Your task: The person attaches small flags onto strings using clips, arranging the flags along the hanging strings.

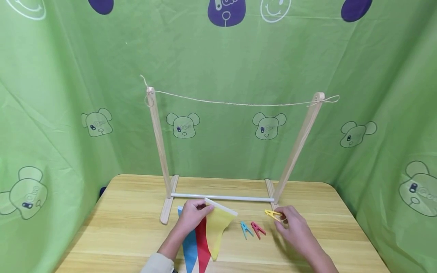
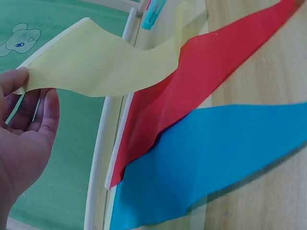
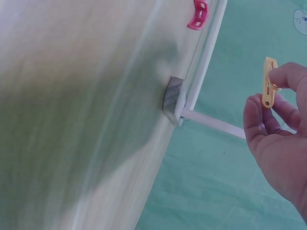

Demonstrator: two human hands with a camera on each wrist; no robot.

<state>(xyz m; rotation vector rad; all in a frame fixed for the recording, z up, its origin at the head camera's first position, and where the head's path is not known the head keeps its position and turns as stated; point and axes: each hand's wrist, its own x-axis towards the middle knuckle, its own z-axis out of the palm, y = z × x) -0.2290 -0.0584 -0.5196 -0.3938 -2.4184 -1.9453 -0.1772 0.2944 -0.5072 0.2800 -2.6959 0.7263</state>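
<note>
Left hand [image 1: 191, 217] is pinching yellow flag [image 1: 216, 226]; right hand [image 1: 294, 228], yellow peg [image 1: 271, 213]. Upper-centre string [image 1: 218, 102] is bearing nothing yet; other flags [image 1: 202, 242] and pegs [image 1: 255, 226] are lying lower centre.

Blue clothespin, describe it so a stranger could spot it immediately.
On the wooden table stands a wooden frame. Nearer the camera, right of the yellow pennant, lies the blue clothespin; its colour distinguishes it from the red clothespin on its right.
</note>
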